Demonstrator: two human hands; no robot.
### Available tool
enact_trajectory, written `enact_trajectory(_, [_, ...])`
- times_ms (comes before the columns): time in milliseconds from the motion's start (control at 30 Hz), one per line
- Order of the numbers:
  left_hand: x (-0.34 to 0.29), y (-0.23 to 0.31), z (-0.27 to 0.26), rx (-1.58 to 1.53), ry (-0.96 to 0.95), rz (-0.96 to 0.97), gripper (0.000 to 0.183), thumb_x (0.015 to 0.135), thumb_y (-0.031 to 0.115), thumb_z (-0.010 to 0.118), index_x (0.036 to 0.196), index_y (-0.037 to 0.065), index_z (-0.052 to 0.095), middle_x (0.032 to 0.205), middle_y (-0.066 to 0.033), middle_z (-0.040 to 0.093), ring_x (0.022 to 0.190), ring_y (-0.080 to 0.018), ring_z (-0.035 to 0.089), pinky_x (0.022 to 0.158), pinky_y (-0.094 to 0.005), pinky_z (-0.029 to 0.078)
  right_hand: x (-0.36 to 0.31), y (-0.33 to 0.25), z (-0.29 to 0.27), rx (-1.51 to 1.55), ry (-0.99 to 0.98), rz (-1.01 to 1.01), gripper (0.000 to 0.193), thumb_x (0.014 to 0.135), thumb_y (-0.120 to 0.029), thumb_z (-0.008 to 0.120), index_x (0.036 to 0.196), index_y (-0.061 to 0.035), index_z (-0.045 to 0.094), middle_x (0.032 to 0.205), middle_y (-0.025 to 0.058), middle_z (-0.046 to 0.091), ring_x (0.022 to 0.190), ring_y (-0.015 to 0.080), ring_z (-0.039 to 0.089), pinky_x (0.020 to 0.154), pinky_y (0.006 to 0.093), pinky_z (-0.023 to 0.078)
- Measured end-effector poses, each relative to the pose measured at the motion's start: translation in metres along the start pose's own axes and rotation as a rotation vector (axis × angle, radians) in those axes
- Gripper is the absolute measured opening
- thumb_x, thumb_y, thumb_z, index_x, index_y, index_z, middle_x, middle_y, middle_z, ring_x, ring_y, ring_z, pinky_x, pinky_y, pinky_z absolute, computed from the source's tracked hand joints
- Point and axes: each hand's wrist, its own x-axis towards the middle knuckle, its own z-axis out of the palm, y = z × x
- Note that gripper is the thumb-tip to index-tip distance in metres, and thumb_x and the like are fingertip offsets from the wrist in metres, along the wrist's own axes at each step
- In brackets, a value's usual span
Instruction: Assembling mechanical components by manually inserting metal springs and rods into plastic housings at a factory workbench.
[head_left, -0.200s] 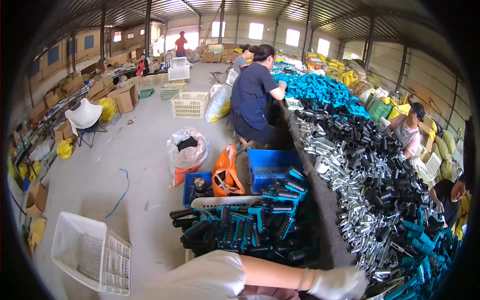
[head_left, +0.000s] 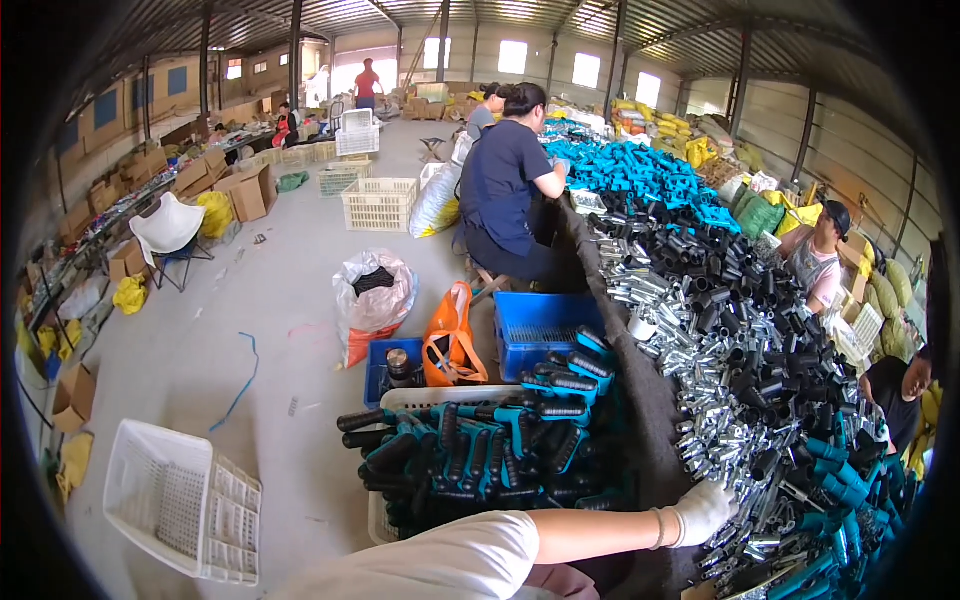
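Note:
My left hand (head_left: 703, 512), in a white glove with a band at the wrist, reaches over the table's near edge to the pile of silvery metal parts (head_left: 735, 440). Its fingertips are at the parts, and I cannot make out whether they grip one. My right hand is not in view. Left of my forearm, a white crate (head_left: 425, 394) is heaped with teal-and-black pistol-shaped tool bodies (head_left: 480, 455). Black tubular pieces (head_left: 765, 350) and teal housings (head_left: 845, 485) lie among the metal parts on the table.
A dark padded rim (head_left: 640, 385) edges the table. Beside it stand a blue crate (head_left: 545, 325), an orange bag (head_left: 452, 335) and a sack of black parts (head_left: 375, 300). A white crate (head_left: 180, 500) lies on the floor. A seated person (head_left: 510, 190) and others work around the table.
My left hand has moved up the picture and slightly right, farther along the metal pile. My sleeve and forearm have shifted with it, and the view has tilted very slightly.

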Motion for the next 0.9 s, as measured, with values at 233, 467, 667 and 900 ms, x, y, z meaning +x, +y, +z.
enact_trajectory(233, [0.008, 0.014, 0.009, -0.112, 0.052, -0.072, 0.017, 0.085, 0.011, 0.059, 0.097, 0.004, 0.069, 0.105, -0.0129, 0.061, 0.097, -0.0281, 0.062, 0.080, -0.0398, 0.054, -0.002, 0.005, 0.004, 0.033, -0.045, 0.068, 0.041, 0.086, -0.033, 0.075, 0.106, -0.0020, 0.056, 0.080, 0.0057, 0.059, 0.066, 0.0165, 0.056, 0.063, 0.0288, 0.046])
enact_trajectory(467, [-0.026, 0.017, 0.015, -0.138, 0.023, 0.113, 0.014, 0.080, 0.011, 0.063, 0.090, 0.007, 0.072, 0.097, -0.0114, 0.064, 0.088, -0.0272, 0.066, 0.077, -0.0366, 0.055, -0.007, -0.015, 0.011, -0.048, 0.009, 0.075, 0.060, 0.092, -0.046, 0.066, 0.127, 0.0006, 0.054, 0.076, 0.0048, 0.058, 0.061, 0.0148, 0.053, 0.059, 0.0280, 0.045])
enact_trajectory(667, [-0.021, 0.006, -0.004, -0.014, -0.077, 0.190, 0.014, 0.079, 0.016, 0.069, 0.089, 0.009, 0.075, 0.094, -0.0115, 0.069, 0.095, -0.0278, 0.066, 0.083, -0.0390, 0.055, -0.008, -0.017, 0.011, -0.003, -0.016, 0.015, 0.077, 0.095, -0.050, 0.059, 0.146, 0.0025, 0.038, 0.073, 0.0081, 0.059, 0.057, 0.0163, 0.053, 0.057, 0.0284, 0.045])
enact_trajectory(900, [-0.041, 0.008, -0.014, -0.483, -0.037, 0.095, 0.023, 0.091, 0.023, 0.062, 0.103, 0.003, 0.062, 0.098, -0.0154, 0.061, 0.096, -0.0333, 0.060, 0.080, -0.0436, 0.051, 0.001, -0.025, 0.018, -0.115, 0.007, -0.177, 0.084, 0.091, -0.042, 0.069, 0.153, 0.0017, 0.032, 0.087, 0.0082, 0.062, 0.068, 0.0171, 0.055, 0.066, 0.0303, 0.047])
